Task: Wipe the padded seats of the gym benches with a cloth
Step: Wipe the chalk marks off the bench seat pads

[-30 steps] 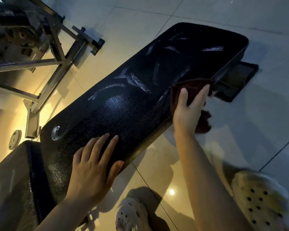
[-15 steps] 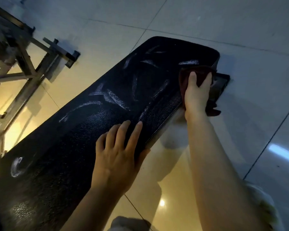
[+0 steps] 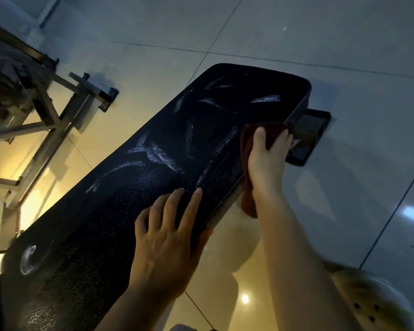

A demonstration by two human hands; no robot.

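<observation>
Pressing the cloth (image 3: 249,139) on the bench pad (image 3: 153,187), hands: right (image 3: 265,161), left (image 3: 165,242) flat.

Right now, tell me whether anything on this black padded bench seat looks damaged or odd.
The black textured padded bench seat carries pale whitish streaks across its far half and a ring-shaped mark near its near left edge; whether scuffs or residue, I cannot tell. No tears show. The dark red cloth overhangs the right edge.
</observation>
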